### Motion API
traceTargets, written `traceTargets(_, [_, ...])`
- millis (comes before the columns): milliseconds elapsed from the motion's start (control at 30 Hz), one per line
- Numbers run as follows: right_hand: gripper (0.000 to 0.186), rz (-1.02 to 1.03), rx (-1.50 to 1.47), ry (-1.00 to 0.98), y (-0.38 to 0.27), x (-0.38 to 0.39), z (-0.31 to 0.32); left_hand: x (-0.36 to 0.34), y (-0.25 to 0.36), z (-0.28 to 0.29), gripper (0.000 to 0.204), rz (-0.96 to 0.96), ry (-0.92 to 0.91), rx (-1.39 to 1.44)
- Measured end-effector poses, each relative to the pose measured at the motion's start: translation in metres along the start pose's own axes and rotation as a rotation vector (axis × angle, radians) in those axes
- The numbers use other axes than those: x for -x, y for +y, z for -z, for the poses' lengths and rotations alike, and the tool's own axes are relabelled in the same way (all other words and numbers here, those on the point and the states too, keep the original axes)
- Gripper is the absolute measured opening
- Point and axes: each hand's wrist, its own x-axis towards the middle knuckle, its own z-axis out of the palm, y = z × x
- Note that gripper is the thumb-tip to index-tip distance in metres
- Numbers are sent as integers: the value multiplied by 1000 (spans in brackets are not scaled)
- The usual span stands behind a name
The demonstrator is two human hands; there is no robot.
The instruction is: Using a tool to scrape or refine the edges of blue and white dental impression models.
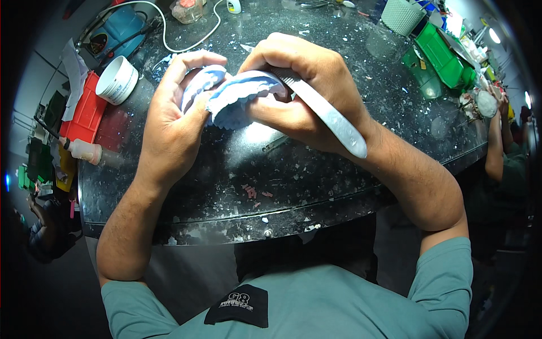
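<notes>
Above the black worktop [209,192], both hands hold a light-blue plaster dental cast [243,93] with a scalloped edge. My left hand [169,121] is closed round its left side, the thumb pressing on the near face. A curved section [200,85] stands between that thumb and fingers; whether it is a separate piece I cannot tell. My right hand [322,73] grips a knife [333,121], its flat grey handle slanting back over the wrist. A pointed tip shows beyond the right knuckles; the fingers hide the middle. The right thumb rests against the cast's near side.
At the left are a white tub [117,82], a red bin [84,110] and a small bottle [84,151]. A white cable [165,34] curves behind my hands. Green bins [443,56] and a pale basket [402,18] stand far right. Pink scraps [250,191] lie nearby. Another person's arm [495,141] shows at right.
</notes>
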Motion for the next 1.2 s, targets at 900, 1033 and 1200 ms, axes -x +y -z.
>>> traceTargets(900, [61,-401,-310,-22,-10,-2,7,1,7,0,71,63,-165,246])
traceTargets(1033, [62,-447,-441,54,-8,-4,7,0,1,8,59,59,-202,383])
traceTargets(1200, [52,-404,-418,11,-3,-2,7,0,4,7,66,88,-165,333])
